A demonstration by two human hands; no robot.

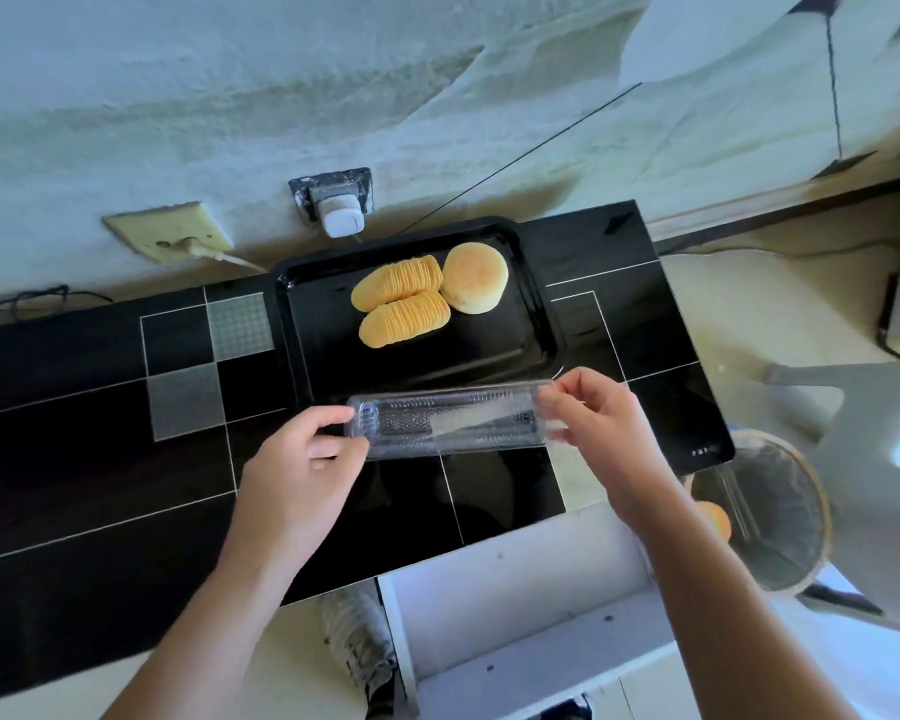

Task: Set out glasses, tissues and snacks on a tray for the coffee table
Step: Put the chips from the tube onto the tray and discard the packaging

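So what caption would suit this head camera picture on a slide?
Both hands, left and right, hold an empty clear cracker sleeve before a black tray of crackers and a bun.

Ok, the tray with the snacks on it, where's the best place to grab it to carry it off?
Grip the tray by its two short raised rims, one hand from each side. It lies flat and long, and the crackers and bun sit loose, so an even hold likely keeps them from sliding.

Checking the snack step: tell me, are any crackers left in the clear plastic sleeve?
No, the clear plastic sleeve looks empty; two cracker stacks lie on the tray.
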